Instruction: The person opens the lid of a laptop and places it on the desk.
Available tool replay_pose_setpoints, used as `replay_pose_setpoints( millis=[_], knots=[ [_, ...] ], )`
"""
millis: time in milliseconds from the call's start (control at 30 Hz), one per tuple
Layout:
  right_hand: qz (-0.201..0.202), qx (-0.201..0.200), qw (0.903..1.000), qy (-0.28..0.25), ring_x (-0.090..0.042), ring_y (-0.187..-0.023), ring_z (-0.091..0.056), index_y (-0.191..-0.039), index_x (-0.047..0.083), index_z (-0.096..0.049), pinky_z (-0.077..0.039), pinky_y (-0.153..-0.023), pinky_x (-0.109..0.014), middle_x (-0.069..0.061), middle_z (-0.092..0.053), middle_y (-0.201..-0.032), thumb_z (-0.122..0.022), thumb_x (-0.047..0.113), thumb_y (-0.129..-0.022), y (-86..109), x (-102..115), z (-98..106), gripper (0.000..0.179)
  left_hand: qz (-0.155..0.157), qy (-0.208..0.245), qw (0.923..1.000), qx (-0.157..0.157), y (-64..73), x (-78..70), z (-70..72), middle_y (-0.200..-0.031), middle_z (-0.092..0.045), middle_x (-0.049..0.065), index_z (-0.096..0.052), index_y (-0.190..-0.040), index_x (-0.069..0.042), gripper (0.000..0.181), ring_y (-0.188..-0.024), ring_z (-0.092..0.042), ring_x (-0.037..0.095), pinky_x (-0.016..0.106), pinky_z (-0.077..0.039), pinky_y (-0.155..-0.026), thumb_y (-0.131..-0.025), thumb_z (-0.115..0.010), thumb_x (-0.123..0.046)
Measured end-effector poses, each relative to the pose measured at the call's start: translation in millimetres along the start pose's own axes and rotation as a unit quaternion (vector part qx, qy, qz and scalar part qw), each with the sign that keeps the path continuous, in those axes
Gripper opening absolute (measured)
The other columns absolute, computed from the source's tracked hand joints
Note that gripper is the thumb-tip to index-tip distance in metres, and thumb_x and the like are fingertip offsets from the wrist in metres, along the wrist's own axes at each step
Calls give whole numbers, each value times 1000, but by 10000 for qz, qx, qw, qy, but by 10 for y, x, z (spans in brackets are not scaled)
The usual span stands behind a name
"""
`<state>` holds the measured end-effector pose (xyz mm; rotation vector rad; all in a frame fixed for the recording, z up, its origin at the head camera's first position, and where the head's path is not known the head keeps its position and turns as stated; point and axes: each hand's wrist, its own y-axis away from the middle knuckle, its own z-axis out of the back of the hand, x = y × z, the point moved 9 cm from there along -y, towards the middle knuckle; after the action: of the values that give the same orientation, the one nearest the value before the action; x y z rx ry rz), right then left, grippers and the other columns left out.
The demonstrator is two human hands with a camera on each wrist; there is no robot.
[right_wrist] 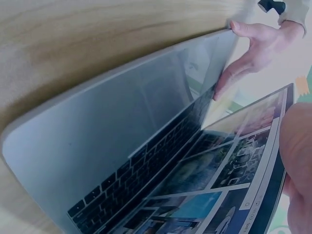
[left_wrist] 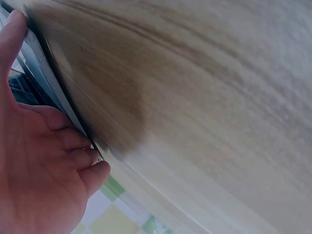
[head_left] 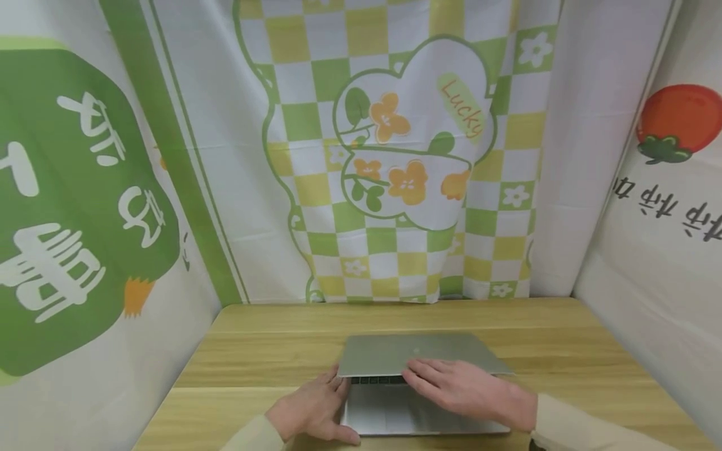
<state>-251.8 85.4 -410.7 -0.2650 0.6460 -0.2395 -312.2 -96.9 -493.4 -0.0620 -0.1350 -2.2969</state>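
Guiding the partly open lid (head_left: 389, 356) of the laptop (head_left: 375, 410) on the table (head_left: 254, 351) seems the step, the right hand (head_left: 457, 387) laying straightened fingers on the lid, the left hand (head_left: 316, 404) spread along the laptop's left edge, the next move likely calling for gentle control of tilt.

I am looking through the head view from above, facing forward and down, farthest back, with the laptop (head_left: 417, 354) lying toward five o'clock. My left wrist view is hanging close over the table (left_wrist: 195, 122), rolled askew, the left hand (left_wrist: 41, 165) showing at eight o'clock. My right wrist view is peering closely between keyboard (right_wrist: 136, 173) and screen (right_wrist: 239, 161), sharing that hand, at two o'clock, with the head view.
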Motion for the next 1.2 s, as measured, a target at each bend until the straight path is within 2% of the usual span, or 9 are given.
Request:
replay_pose_setpoints(
  millis=[67,133,233,300,567,767,1000,1067,1200],
  knots=[
    [-76,148,9997,-161,-22,-119,-63,-142,3,-47,-58,-83,-27,-14,-61,-134,-12,8,-108,2,-38,-8,49,-3,-21,10000,23,-4,-3,5,-151,-43,23,-41,-145,5,112,-141,-39,40,44,-38,-116,-77,-52,-83],
    [-178,279,9989,-340,-22,-120,-62,-144,4,-46,-59,-82,-27,-14,-60,-135,-33,5,-107,2,-83,-12,39,-25,-78,10000,53,-5,-9,1,-151,-42,24,-40,-145,6,113,-141,-40,40,43,-37,-116,-77,-51,-83],
    [-266,448,9971,-551,-23,-122,-62,-145,6,-44,-59,-80,-27,-15,-59,-136,-63,5,-93,1,-131,-15,55,-31,-89,9999,126,-8,-8,-10,-151,-41,24,-39,-146,6,113,-141,-39,38,43,-37,-117,-78,-50,-84],
    [-288,500,9963,-638,-23,-122,-62,-145,6,-45,-59,-80,-27,-16,-60,-136,-72,6,-85,-5,-151,-14,66,-18,-70,9998,200,-8,-3,-24,-152,-39,25,-38,-146,6,113,-142,-38,38,43,-37,-117,-78,-49,-83],
    [-416,450,9952,-770,-22,-112,-66,-145,6,-45,-59,-74,-27,-17,-61,-134,-72,2,-84,-38,-259,29,67,-106,-100,9996,258,-12,-13,-35,-155,-32,27,-36,-147,7,114,-145,-33,37,41,-35,-118,-80,-46,-84],
    [-614,576,9908,-1063,-22,-108,-68,-146,8,-45,-59,-74,-27,-16,-60,-136,-71,-2,-85,-64,-399,52,67,-106,-72,9995,285,-37,-8,-27,-156,-32,27,-36,-147,7,113,-146,-32,37,40,-34,-119,-80,-46,-84],
    [-678,416,9909,-1090,-19,-92,-69,-144,8,-46,-55,-62,-22,-14,-64,-130,-70,-11,-80,-103,-477,93,71,-53,0,9988,493,-45,8,-54,-157,-30,25,-35,-149,4,112,-147,-30,35,39,-32,-120,-80,-44,-84],
    [-741,451,9902,-1097,-19,-92,-69,-144,8,-46,-56,-64,-22,-13,-64,-129,-70,-13,-77,-111,-503,95,74,-24,12,9987,510,-44,9,-58,-157,-30,24,-36,-148,4,112,-147,-30,35,39,-33,-120,-80,-44,-84],
    [-995,575,9862,-1191,-15,-82,-68,-144,8,-47,-58,-70,-22,-12,-65,-129,-67,-16,-75,-115,-585,84,76,17,6,9987,505,-38,4,-61,-157,-31,24,-36,-148,3,113,-147,-31,35,40,-34,-119,-79,-45,-85]
  ],
)
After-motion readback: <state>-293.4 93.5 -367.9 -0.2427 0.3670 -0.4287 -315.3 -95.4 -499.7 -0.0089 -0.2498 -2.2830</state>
